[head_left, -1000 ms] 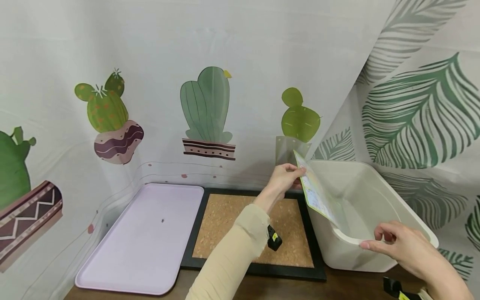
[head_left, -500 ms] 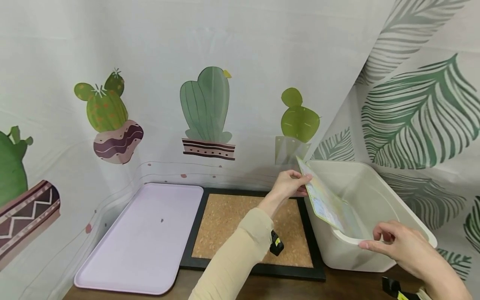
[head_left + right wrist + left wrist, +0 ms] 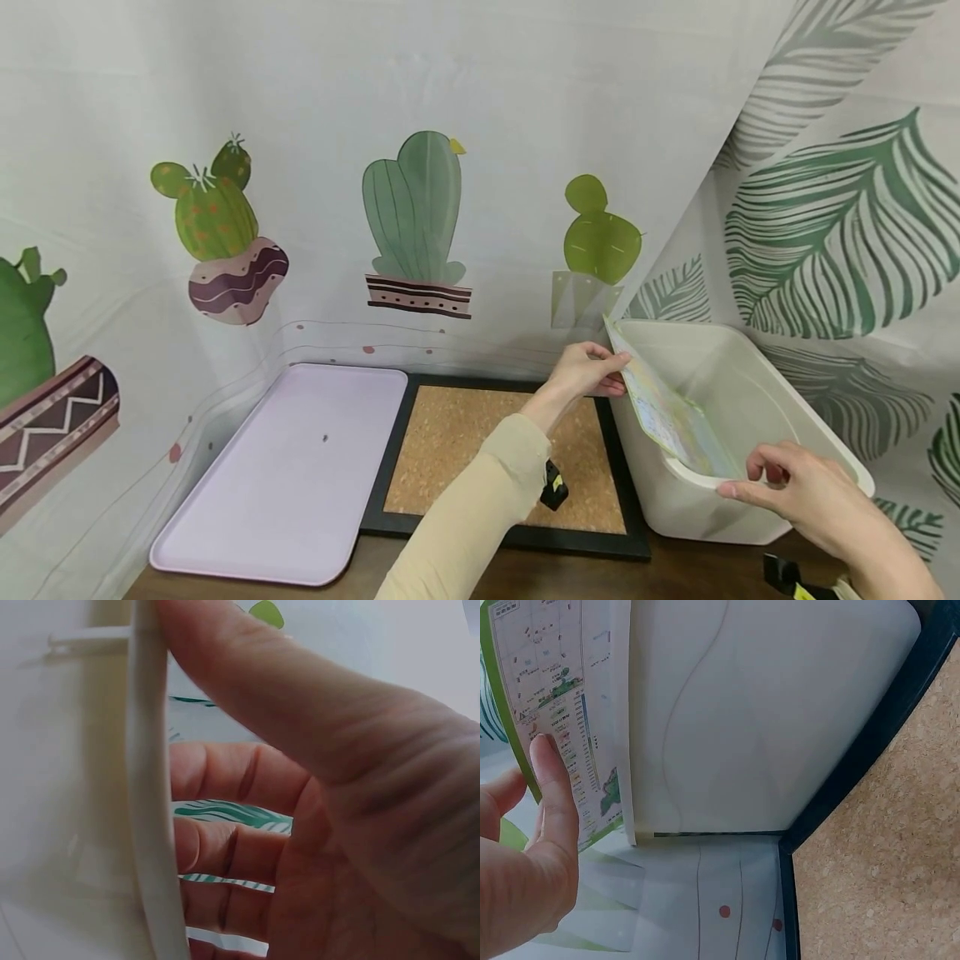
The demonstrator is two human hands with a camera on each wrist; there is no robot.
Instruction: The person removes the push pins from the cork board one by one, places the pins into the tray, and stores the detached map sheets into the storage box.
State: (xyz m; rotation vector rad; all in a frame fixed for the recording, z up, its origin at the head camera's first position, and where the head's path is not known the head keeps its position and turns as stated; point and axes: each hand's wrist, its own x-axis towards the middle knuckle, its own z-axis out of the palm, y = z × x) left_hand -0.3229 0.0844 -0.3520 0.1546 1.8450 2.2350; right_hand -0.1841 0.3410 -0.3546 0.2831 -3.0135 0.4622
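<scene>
My left hand (image 3: 588, 371) pinches the left edge of a thin, green-edged printed map (image 3: 663, 410) between thumb and fingers. The map slants over the near left rim of a pale grey plastic bin (image 3: 750, 387), its lower part inside. Small print and a colour legend show on the map (image 3: 562, 697) in the left wrist view, beside the thumb. At the bin's front rim is my right hand (image 3: 813, 500). Its thumb and curled fingertips meet the rim (image 3: 150, 787) in the right wrist view.
A black-framed cork board (image 3: 442, 450) lies left of the bin, under my left forearm. Farther left is a lilac tray (image 3: 277, 475) with a small dark mark. Everything stands on a dark wooden table (image 3: 570, 575), before a cactus-print curtain (image 3: 517, 125).
The left hand has shifted a little right and down, bringing the map farther into the bin with its printed face turning more into view. The right hand stays at the rim.
</scene>
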